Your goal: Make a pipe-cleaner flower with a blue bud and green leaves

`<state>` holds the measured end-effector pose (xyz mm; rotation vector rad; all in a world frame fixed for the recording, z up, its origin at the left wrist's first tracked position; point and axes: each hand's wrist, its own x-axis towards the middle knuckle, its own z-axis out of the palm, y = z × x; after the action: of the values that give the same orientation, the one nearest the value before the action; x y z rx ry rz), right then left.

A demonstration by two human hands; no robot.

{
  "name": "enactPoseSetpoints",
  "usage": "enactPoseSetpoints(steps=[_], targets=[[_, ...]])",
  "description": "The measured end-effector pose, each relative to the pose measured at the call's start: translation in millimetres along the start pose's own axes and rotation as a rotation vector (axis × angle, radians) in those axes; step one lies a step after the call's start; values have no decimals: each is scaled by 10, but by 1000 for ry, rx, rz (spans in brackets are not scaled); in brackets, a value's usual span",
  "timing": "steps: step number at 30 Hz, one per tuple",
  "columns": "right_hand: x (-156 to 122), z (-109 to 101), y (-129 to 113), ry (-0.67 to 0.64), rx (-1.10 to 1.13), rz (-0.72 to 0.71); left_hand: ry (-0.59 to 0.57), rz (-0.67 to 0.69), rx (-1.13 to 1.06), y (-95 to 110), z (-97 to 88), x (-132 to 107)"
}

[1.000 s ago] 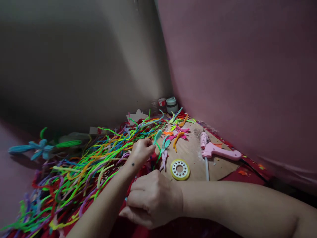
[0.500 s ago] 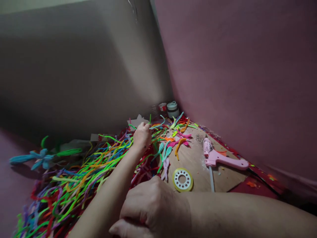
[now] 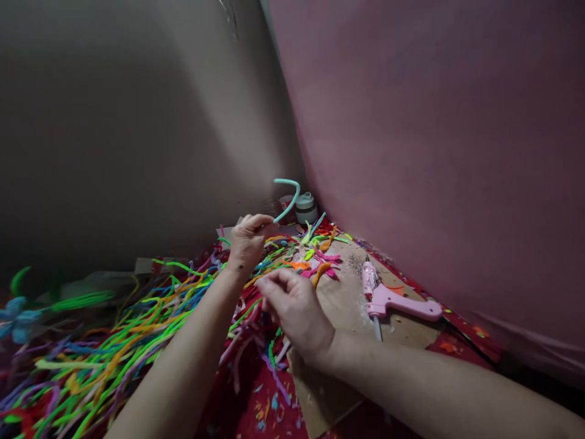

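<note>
Between the fingertips of my left hand [image 3: 250, 244] is a turquoise pipe cleaner [image 3: 294, 204], raised above the work area, with its free end curving up and back to the left. My right hand [image 3: 299, 314] is closer to me, over the edge of the cardboard [image 3: 340, 305]. Its fingers are curled with thumb and forefinger together, and whatever they may pinch is hidden. Beneath and left of my hands spreads a heap of colourful pipe cleaners [image 3: 150, 323]. Shaped pink and orange pieces [image 3: 322, 272] lie on the cardboard beyond my right hand.
A pink glue gun [image 3: 388, 302] rests at the right of the cardboard, its cord running right. A lidded jar [image 3: 306, 208] stands in the far corner. A blue pipe-cleaner flower [image 3: 21, 320] is at far left. The pink wall [image 3: 434, 152] rises close on the right.
My left hand has lifted the turquoise pipe cleaner from the heap. My right hand has moved forward and up, and the yellow tape roll is now hidden. The view has shifted slightly.
</note>
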<state>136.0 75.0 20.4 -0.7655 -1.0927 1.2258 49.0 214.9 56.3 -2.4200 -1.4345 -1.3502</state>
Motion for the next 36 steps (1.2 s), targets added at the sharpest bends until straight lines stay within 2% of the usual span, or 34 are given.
enactPoseSetpoints(steps=[2, 4, 6, 7, 8, 10, 11, 12, 16, 20, 26, 32, 36], targets=[[72, -25, 12, 86, 57, 27, 23, 46, -94, 237, -100, -8], [100, -37, 12, 112, 94, 42, 56, 211, -212, 522, -274, -8], [92, -38, -18, 94, 142, 65, 21, 482, -51, 781, -512, -25], [83, -36, -42, 78, 177, 68, -36, 607, 71, 875, -641, -53], [75, -34, -67, 57, 219, 62, -106, 697, 183, 935, -766, -100], [68, -28, -107, -7, 314, 27, -218, 781, 363, 945, -977, -261], [70, -24, -115, -37, 372, 11, -279, 770, 432, 903, -1058, -373], [74, -19, -113, -68, 436, 14, -289, 728, 483, 840, -1123, -500], [74, 22, -37, -100, 637, 181, -233, 607, 563, 590, -1272, -1036], [33, 64, 14, -185, 624, 276, -262, 616, 637, 575, -1323, -1412], [15, -4, -106, -287, 695, 397, -229, 547, 691, 619, -1319, -1758], [63, -105, -154, -346, 595, 439, -194, 458, 821, 377, -1341, -2020], [54, -100, -161, -327, 541, 436, -176, 423, 850, 257, -1339, -2098]])
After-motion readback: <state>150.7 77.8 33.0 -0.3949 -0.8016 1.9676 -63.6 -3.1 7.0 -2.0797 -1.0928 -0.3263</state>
